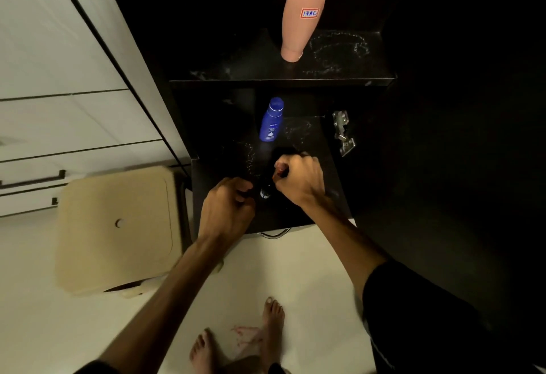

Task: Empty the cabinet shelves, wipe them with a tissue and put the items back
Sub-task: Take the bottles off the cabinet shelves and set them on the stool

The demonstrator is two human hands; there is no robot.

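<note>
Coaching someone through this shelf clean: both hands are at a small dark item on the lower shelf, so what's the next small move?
Probably lift the small dark bottle off the dusty black lower shelf: both hands grip there, and white residue awaits wiping.

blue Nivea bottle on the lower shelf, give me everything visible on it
The blue bottle looks like glossy plastic, with a rounded blue cap, a thin silver band under it and white Nivea print on the front. It stands upright, cap up, on the dark lower shelf, below the shelf holding the pink bottle. Nothing touches it; both hands are nearer the shelf's front edge.
</note>
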